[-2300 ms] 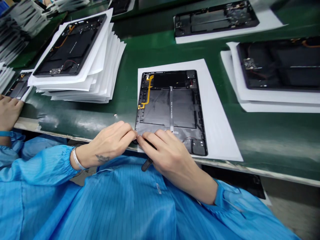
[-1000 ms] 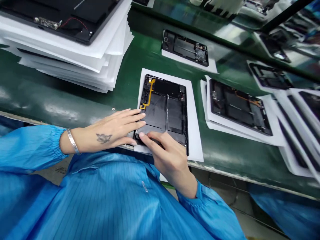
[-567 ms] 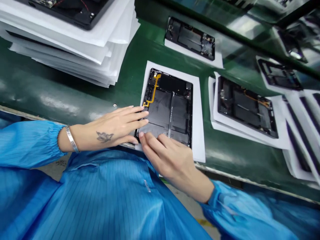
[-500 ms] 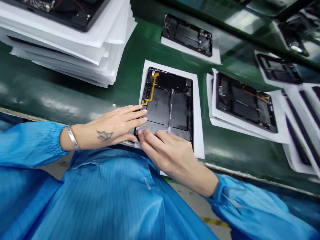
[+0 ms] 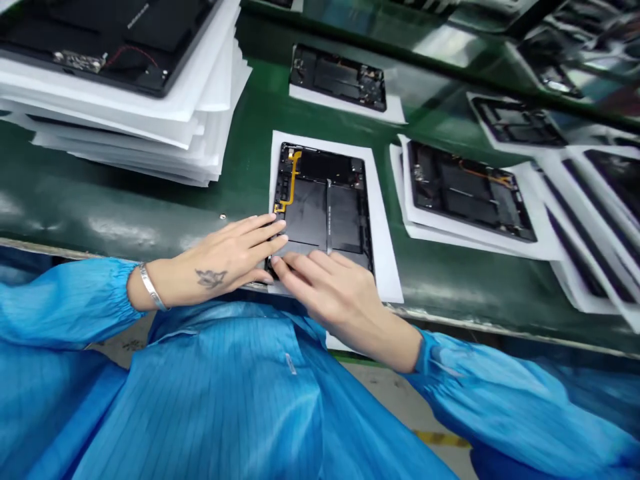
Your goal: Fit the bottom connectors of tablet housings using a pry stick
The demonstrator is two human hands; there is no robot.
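Note:
An opened black tablet [image 5: 310,210] with an orange flex cable [image 5: 294,180] along its left side lies on a white foam sheet [image 5: 383,233]. My left hand [image 5: 233,257] is spread, its fingertips resting on the tablet's left edge. Over the tablet's near left corner, my right hand [image 5: 333,287] has its fingers bent and drawn together at the edge. Whatever lies beneath those fingertips is hidden.
At the upper left rises a stack of foam sheets [image 5: 210,127] with a tablet [image 5: 115,40] on top. More opened tablets lie beyond [image 5: 340,77] and to the right [image 5: 470,190]. The green table's front edge [image 5: 450,320] runs below my hands.
The view has shifted, so the tablets on the right appear further left. Both hands stay at the same places on the tablet, with almost no change in their pose.

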